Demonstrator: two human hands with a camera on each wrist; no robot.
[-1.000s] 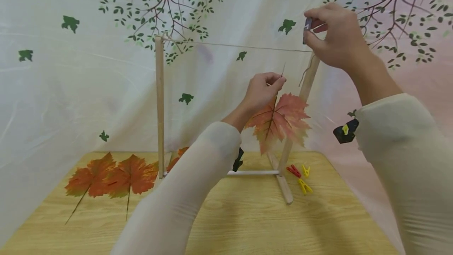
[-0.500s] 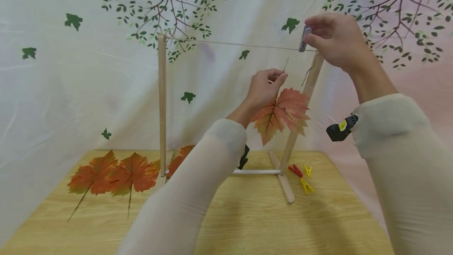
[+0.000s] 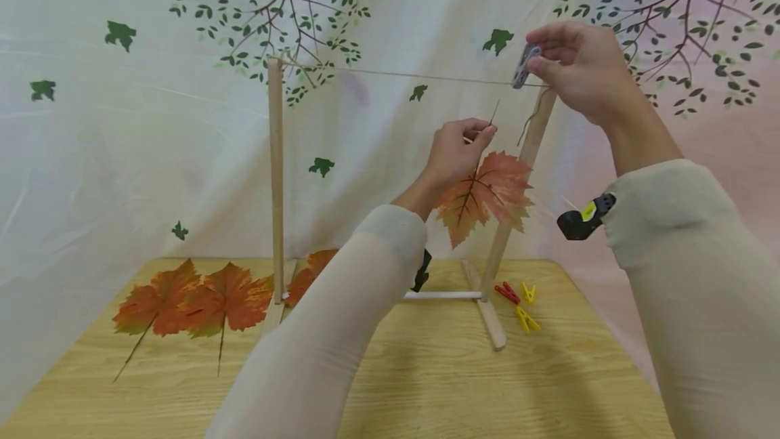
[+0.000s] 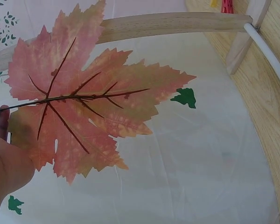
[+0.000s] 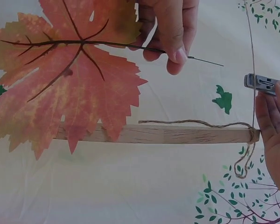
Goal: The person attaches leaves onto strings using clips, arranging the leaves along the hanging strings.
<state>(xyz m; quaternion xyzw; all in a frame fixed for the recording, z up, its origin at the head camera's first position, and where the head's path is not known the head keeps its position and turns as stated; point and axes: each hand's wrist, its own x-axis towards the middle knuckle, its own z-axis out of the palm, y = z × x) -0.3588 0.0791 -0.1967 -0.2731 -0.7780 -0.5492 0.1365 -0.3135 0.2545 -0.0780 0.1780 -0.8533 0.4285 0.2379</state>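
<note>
My left hand (image 3: 456, 149) pinches the stem of an orange-red artificial maple leaf (image 3: 484, 195), which hangs blade-down with the stem tip pointing up. In the right wrist view, that stem (image 5: 205, 61) sticks out past the thumb. Higher up, my right hand (image 3: 581, 70) pinches a grey clothespin (image 3: 524, 66) between thumb and fingers. The clothespin lies across the twine (image 3: 426, 77) near its right end; whether its jaws grip the twine I cannot tell. The leaf stem is below the twine and apart from it.
The twine runs between two wooden posts (image 3: 276, 181) of a stand with a white crossbar (image 3: 441, 295). More maple leaves (image 3: 225, 300) lie on the table (image 3: 426, 385) at left. A red clothespin (image 3: 507, 293) and yellow clothespins (image 3: 527, 320) lie beside the stand's right foot.
My right hand has come down and slightly left, bringing the grey clothespin from above the twine onto it. My left hand has lifted the leaf slightly.
</note>
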